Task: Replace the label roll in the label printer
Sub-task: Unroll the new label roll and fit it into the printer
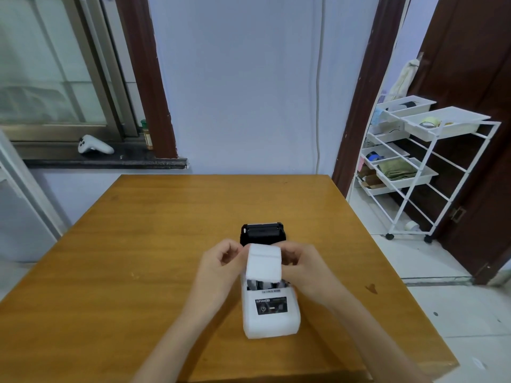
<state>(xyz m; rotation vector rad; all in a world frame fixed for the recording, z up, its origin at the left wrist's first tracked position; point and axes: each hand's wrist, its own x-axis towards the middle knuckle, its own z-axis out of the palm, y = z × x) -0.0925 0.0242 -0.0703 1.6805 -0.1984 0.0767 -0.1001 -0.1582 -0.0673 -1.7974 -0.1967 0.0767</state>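
Observation:
A small white label printer (pixel 271 319) sits on the wooden table (pixel 138 272) in front of me, its black lid (pixel 262 233) swung open and tilted away. A white label roll (pixel 265 262) hovers just above the open compartment, with a loose strip of labels hanging down its front. My left hand (pixel 218 268) pinches the roll's left end. On the other side, my right hand (pixel 302 268) grips its right end. The inside of the compartment is mostly hidden behind the roll.
A white wire rack (pixel 431 161) with trays of tape and cloth stands at the right by a dark door. On the window sill at the back left lie a white controller (pixel 94 145) and a small bottle (pixel 146 135).

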